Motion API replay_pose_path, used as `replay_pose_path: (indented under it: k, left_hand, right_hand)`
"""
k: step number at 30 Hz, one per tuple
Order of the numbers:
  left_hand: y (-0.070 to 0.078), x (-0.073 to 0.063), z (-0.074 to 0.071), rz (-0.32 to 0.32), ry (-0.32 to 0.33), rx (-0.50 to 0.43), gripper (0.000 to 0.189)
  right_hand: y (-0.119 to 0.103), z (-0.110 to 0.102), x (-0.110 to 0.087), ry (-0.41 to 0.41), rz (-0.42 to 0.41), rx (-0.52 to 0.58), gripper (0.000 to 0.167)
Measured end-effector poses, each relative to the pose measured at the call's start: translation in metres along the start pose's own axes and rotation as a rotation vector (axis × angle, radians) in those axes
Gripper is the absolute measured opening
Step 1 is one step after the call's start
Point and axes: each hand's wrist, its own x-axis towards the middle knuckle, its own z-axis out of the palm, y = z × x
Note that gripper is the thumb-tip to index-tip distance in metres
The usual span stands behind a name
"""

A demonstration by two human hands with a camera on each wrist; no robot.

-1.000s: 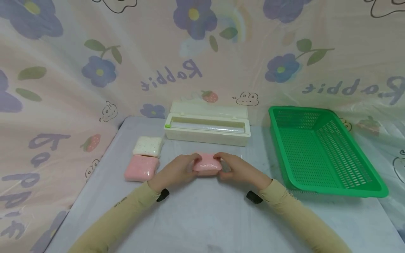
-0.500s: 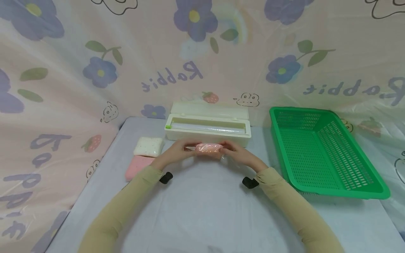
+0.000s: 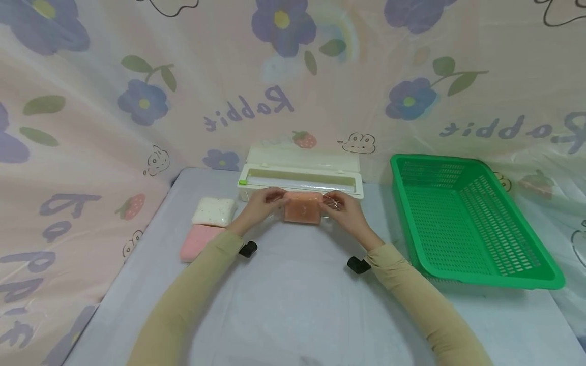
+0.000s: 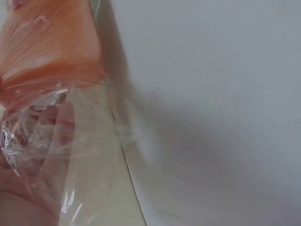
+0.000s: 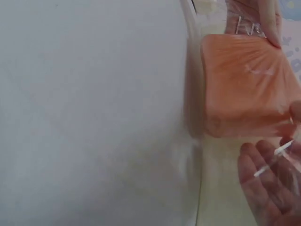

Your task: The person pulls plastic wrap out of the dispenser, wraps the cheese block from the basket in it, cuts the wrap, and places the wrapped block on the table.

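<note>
A pink-orange soap bar [image 3: 302,209] is wrapped in clear cling film and raised in front of the cling film box [image 3: 303,158], its broad face tilted toward me. My left hand [image 3: 262,207] pinches its left end and my right hand [image 3: 345,209] its right end, thumbs on the near face. Loose cling film [image 4: 42,127] spreads over the left fingers in the left wrist view. In the right wrist view, film creases fan across the soap and the other right fingers lie behind the film.
A white speckled bar [image 3: 214,211] and a pink bar [image 3: 199,243] lie at the left, the pink one partly behind my left sleeve. The box's lid is up, with a film roll [image 3: 299,183] inside. A green basket [image 3: 485,278] stands at the right.
Both hands have moved away from me toward the box with the soap. The bar has tipped up, so its orange-looking face now shows instead of its pink top.
</note>
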Motion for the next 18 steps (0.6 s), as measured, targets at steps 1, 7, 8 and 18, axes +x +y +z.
replay_pose_path:
  k: [1,7,8,18]
  left_hand:
    - [0.0,0.001,0.0,-0.015,0.013,0.005,0.032]
    - [0.004,0.006,0.004,-0.061,0.032,0.023,0.031]
    - [0.004,0.006,0.005,-0.06,0.033,0.018,0.03]
    - [0.002,-0.013,0.008,-0.219,0.321,0.157,0.057]
  right_hand:
    - [0.0,0.001,0.0,0.018,-0.006,-0.01,0.021]
    - [0.001,0.005,0.001,0.056,0.002,-0.026,0.019]
    - [0.002,0.005,0.001,0.055,0.01,-0.019,0.019]
    - [-0.005,-0.006,-0.025,0.217,0.173,-0.163,0.043]
